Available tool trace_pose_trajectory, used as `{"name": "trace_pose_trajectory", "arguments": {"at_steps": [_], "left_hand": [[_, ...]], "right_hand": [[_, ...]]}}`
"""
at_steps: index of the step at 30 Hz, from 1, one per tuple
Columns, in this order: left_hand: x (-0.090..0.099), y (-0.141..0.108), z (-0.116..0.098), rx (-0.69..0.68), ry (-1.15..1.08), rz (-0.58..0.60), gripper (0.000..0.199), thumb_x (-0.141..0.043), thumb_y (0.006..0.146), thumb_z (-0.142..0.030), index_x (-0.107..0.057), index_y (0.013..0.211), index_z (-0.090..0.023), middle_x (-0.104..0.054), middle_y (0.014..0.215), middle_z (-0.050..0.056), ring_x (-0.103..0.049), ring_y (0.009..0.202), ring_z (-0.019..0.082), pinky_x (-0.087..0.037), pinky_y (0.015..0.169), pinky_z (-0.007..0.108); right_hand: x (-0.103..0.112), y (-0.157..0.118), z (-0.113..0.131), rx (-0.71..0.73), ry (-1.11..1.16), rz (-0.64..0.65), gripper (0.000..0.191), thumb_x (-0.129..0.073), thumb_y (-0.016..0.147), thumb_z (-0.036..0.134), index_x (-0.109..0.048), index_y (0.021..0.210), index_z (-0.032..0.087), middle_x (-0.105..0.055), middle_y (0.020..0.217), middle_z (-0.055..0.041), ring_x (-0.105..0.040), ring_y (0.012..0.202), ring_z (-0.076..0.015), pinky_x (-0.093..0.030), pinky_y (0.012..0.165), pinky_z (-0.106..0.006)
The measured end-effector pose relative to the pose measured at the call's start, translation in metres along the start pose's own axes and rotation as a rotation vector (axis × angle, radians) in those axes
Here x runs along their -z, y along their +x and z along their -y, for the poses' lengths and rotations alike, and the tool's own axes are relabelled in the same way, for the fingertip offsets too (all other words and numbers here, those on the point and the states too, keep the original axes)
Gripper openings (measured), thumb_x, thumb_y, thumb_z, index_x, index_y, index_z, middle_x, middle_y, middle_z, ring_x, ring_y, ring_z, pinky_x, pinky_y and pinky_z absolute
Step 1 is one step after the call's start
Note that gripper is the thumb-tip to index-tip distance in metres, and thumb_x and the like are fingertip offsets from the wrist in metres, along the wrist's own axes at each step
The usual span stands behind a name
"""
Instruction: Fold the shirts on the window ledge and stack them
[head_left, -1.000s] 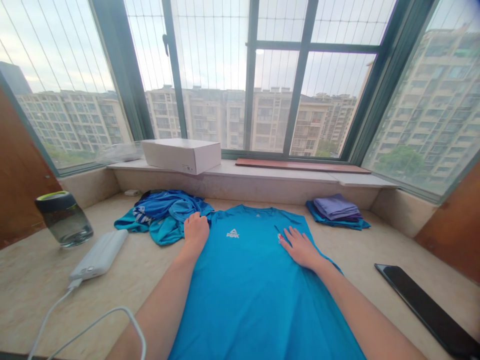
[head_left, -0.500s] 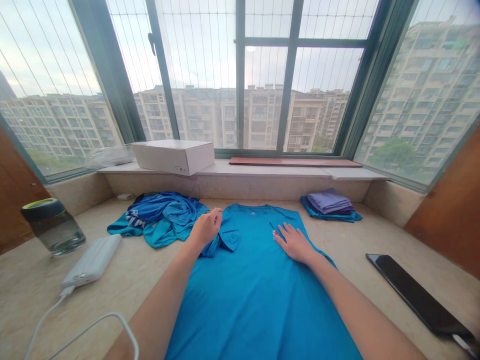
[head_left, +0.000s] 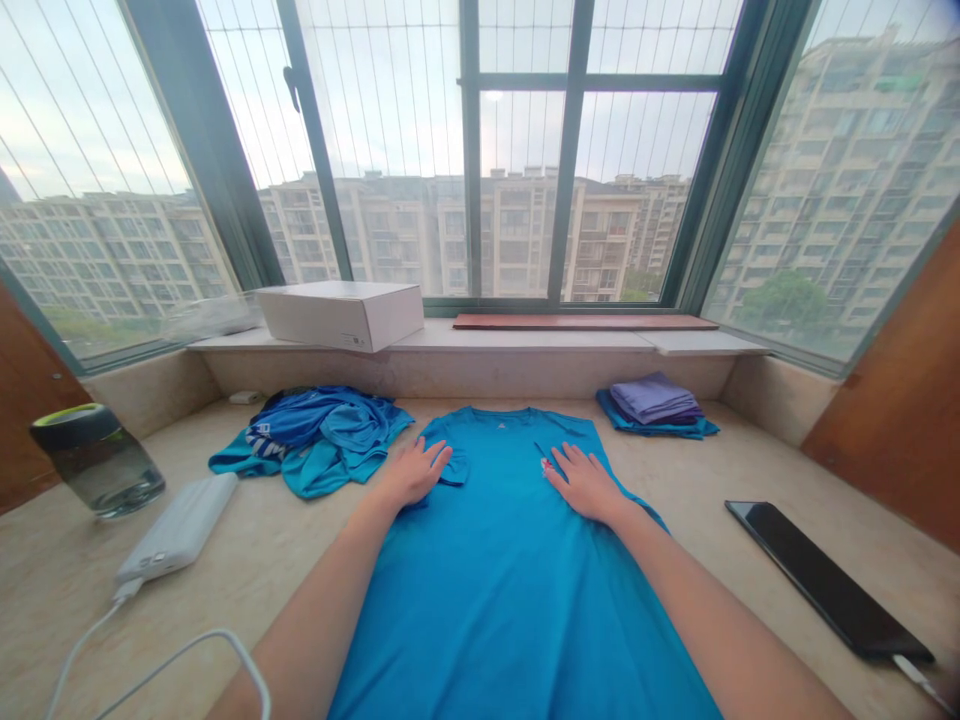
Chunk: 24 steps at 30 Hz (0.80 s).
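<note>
A blue T-shirt (head_left: 502, 570) lies spread on the stone counter, its collar toward the window and its lower part running off the bottom of the view. My left hand (head_left: 417, 470) rests with fingers apart on the left sleeve, which is folded in over the shirt. Flat on the right chest, beside a small red and white logo (head_left: 547, 467), is my right hand (head_left: 587, 482), fingers spread. Neither hand grips the cloth.
To the left are a crumpled pile of blue clothes (head_left: 322, 435), a water bottle (head_left: 101, 462) and a white power bank (head_left: 178, 525) with a cable. Folded clothes (head_left: 656, 402) and a black phone (head_left: 825, 580) lie on the right. A white box (head_left: 341, 312) stands on the sill.
My left hand has come down from a closed pose onto the sleeve, its fingers now opened out. The sleeve lies flatter. My right hand stays on the chest.
</note>
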<state>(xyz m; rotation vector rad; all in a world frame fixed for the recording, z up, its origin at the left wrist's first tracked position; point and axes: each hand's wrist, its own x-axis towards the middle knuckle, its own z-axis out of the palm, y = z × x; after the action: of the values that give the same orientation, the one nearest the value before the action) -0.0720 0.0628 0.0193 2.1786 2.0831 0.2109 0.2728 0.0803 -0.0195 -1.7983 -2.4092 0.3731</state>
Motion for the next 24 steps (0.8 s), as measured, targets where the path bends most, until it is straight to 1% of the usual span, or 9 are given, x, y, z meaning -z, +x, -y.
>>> {"name": "trace_pose_trajectory", "arguments": {"at_steps": [2,4,6,9,11,13,16,20,24], "left_hand": [[0.001,0.001,0.005,0.071,0.023,-0.048,0.065,-0.020,0.102,-0.053,-0.049,0.148,-0.018,-0.046,0.154,0.018,-0.034,0.147,0.037,-0.027,0.116,0.057],[0.004,0.001,0.007,0.080,0.043,-0.070,0.067,-0.021,0.102,-0.054,-0.051,0.146,-0.013,-0.042,0.155,0.021,-0.032,0.148,0.039,-0.025,0.116,0.060],[0.009,-0.003,0.004,0.014,0.087,-0.055,0.066,-0.028,0.100,-0.057,-0.056,0.141,-0.013,-0.040,0.157,0.020,-0.032,0.148,0.037,-0.024,0.118,0.056],[0.016,-0.011,-0.009,-0.168,0.166,0.012,0.059,-0.044,0.095,-0.058,-0.065,0.131,-0.016,-0.051,0.150,0.018,-0.042,0.143,0.034,-0.031,0.117,0.045],[0.020,-0.016,-0.018,-0.237,0.187,0.046,0.050,-0.051,0.092,-0.053,-0.069,0.125,-0.019,-0.062,0.139,0.015,-0.054,0.133,0.033,-0.040,0.109,0.039],[0.024,-0.020,-0.025,-0.253,0.189,0.056,0.041,-0.053,0.092,-0.048,-0.071,0.119,-0.023,-0.069,0.130,0.012,-0.062,0.122,0.032,-0.047,0.100,0.035],[0.027,-0.022,-0.026,-0.222,0.177,0.044,0.033,-0.058,0.090,-0.042,-0.073,0.115,-0.025,-0.070,0.124,0.010,-0.064,0.116,0.031,-0.050,0.091,0.033],[0.031,-0.022,-0.017,-0.111,0.156,0.014,0.024,-0.068,0.081,-0.030,-0.074,0.103,-0.024,-0.071,0.117,0.011,-0.067,0.108,0.030,-0.052,0.086,0.032],[0.035,-0.022,-0.013,-0.037,0.116,-0.037,0.015,-0.062,0.079,-0.019,-0.073,0.090,-0.019,-0.073,0.105,0.013,-0.068,0.101,0.030,-0.051,0.078,0.032]], "right_hand": [[0.000,0.000,0.000,0.004,0.003,0.002,0.077,-0.016,0.099,0.067,-0.026,0.159,0.020,-0.016,0.168,-0.0086,-0.011,0.155,-0.0276,-0.012,0.123,-0.050],[0.000,0.000,-0.001,0.007,0.007,0.003,0.077,-0.016,0.099,0.067,-0.026,0.160,0.020,-0.016,0.168,-0.0086,-0.011,0.155,-0.0275,-0.011,0.123,-0.050],[0.000,0.001,-0.001,0.007,0.012,0.001,0.077,-0.016,0.099,0.067,-0.026,0.159,0.020,-0.016,0.168,-0.0087,-0.011,0.155,-0.0276,-0.011,0.123,-0.050],[0.000,0.001,-0.001,0.003,0.016,0.001,0.078,-0.016,0.099,0.068,-0.027,0.159,0.020,-0.016,0.168,-0.0094,-0.011,0.155,-0.0281,-0.012,0.123,-0.050],[0.000,0.000,-0.001,0.007,0.022,-0.005,0.078,-0.016,0.099,0.068,-0.027,0.159,0.019,-0.017,0.167,-0.0101,-0.012,0.155,-0.0285,-0.012,0.123,-0.050],[0.000,0.000,0.000,0.010,0.024,-0.012,0.078,-0.017,0.099,0.068,-0.028,0.159,0.019,-0.018,0.167,-0.0104,-0.012,0.155,-0.0287,-0.012,0.123,-0.051],[0.001,-0.001,0.000,0.010,0.023,-0.018,0.078,-0.017,0.099,0.067,-0.029,0.159,0.019,-0.018,0.167,-0.0103,-0.013,0.155,-0.0288,-0.012,0.123,-0.050],[0.001,-0.001,0.000,0.005,0.014,0.000,0.079,-0.016,0.099,0.068,-0.026,0.159,0.019,-0.016,0.168,-0.0099,-0.011,0.155,-0.0283,-0.011,0.123,-0.050],[0.000,0.001,-0.001,0.002,0.004,0.005,0.078,-0.017,0.098,0.068,-0.026,0.160,0.020,-0.017,0.168,-0.0095,-0.012,0.155,-0.0280,-0.011,0.123,-0.049]]}}
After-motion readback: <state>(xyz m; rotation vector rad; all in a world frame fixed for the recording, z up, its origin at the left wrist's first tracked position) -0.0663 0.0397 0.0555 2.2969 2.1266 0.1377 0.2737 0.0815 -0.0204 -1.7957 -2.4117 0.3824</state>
